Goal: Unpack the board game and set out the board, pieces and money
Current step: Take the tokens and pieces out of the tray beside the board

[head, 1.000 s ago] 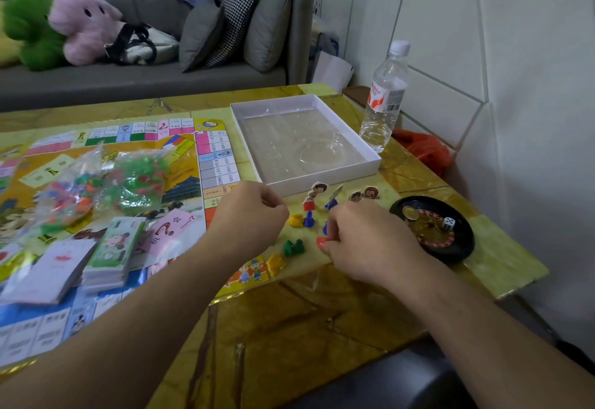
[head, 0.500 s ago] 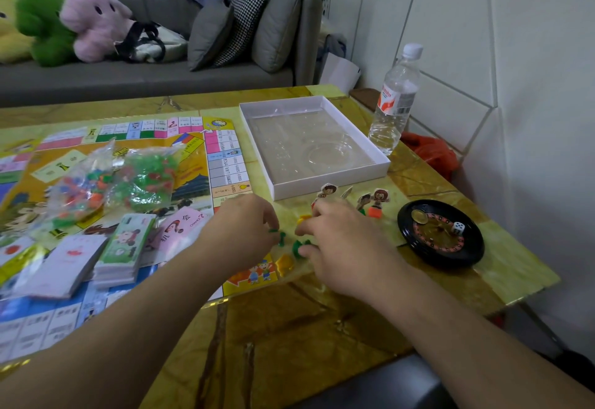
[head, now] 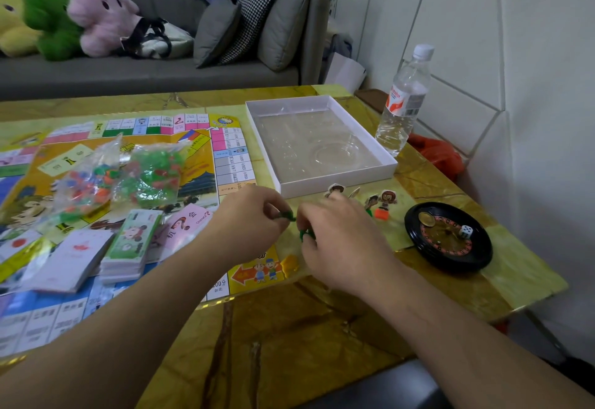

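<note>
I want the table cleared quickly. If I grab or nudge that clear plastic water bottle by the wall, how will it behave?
The clear plastic water bottle stands tall and narrow, so a nudge high up would probably tip it. It looks only part full, so likely light. Its thin wall may dent under a firm squeeze.

Both hands meet at the board's (head: pixel 225 154) corner: left hand (head: pixel 251 215) pinches a green piece (head: pixel 287 215), right hand (head: pixel 338 241) grips a green base (head: pixel 306 234). Character pawns (head: pixel 383 200) stand near the roulette wheel (head: pixel 449 238).
</note>
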The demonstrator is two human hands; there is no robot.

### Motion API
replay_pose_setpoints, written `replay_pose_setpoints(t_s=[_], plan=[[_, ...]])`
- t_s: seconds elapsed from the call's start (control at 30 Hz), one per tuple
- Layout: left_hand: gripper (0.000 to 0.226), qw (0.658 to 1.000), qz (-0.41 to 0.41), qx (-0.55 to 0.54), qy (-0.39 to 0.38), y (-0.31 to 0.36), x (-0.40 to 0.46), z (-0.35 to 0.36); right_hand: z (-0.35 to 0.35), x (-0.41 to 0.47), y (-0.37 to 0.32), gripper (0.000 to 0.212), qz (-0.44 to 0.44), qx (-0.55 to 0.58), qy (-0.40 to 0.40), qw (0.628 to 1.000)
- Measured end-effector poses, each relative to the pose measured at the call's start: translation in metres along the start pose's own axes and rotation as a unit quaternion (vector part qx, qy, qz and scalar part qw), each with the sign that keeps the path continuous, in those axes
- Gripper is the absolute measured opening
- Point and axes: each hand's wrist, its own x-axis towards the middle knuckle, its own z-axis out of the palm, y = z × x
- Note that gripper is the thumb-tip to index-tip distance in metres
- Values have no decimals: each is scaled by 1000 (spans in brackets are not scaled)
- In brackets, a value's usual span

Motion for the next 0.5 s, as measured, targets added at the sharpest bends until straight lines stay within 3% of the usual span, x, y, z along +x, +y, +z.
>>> replay_pose_setpoints(t_s=[0.2, 0.4, 0.5], plan=[[11, 999, -16, -23, 38, -7, 3, 3, 10, 7, -5, 17, -4, -27, -6, 1000], [7, 997, -21, 65, 45, -9, 7, 7, 11, 14, -11, 27, 2, -34, 17, 999], [9, 995, -8, 97, 35, -7, 10, 9, 2, 16, -4, 21, 34, 5, 16, 999]])
